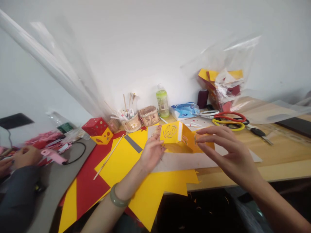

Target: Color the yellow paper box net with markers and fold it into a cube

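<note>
A folded yellow paper piece (171,133) with a round cut-out pattern is in my left hand (152,152), pinched at its left side. Along the panel's right edge runs a narrow white strip (180,132). The piece bends back to the right into further yellow panels, standing like part of a box. My right hand (227,150) hovers at those right panels, its fingers stretched and apart. Whether its fingertips touch the paper is unclear. Below lie a pale sheet (179,162) and large yellow sheets (145,195).
At left, a co-worker's hands (26,157) are near a pink glue gun (53,157). A red and yellow paper box (97,130), decorated baskets (148,116), a green bottle (162,101), a tissue pack (184,110) and scissors (229,118) stand or lie behind my hands.
</note>
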### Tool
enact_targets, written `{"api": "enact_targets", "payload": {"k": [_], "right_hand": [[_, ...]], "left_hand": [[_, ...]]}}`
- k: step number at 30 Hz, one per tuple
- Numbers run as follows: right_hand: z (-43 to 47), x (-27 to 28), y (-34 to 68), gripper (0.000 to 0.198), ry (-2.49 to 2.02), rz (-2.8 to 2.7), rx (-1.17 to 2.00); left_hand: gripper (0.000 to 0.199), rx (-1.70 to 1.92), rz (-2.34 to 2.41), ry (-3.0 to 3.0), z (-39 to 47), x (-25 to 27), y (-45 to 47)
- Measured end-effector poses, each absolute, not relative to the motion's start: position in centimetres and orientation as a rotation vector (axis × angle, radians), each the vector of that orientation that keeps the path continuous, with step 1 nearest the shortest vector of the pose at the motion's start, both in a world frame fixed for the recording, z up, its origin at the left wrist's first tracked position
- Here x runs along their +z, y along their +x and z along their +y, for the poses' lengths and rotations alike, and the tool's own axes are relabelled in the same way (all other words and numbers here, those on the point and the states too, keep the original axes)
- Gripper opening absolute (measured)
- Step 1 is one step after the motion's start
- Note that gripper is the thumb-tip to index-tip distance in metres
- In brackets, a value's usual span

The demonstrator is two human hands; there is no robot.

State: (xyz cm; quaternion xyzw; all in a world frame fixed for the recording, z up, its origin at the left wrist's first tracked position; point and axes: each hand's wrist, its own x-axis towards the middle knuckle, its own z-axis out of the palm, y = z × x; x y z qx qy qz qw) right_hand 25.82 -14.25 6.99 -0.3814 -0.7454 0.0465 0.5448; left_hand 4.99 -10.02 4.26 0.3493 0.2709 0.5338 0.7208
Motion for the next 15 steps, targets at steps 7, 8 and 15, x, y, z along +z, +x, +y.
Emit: {"api": "enact_targets", "payload": {"k": [7,8,15], "right_hand": [[-15.4,8.3,26.7,0.024,-1.077,-1.760,0.450],[-15.5,8.4,26.7,0.023,-1.109,-1.778,0.461],[-15.2,7.7,25.3,0.023,-1.174,-2.109,0.114]], "left_hand": [[0.038,1.177,0.568,0.699,-10.1,4.8,4.9],[0.041,1.190,0.571,0.717,-10.2,4.9,4.9],[0.047,1.300,0.523,0.991,-10.8,4.5,5.7]]}}
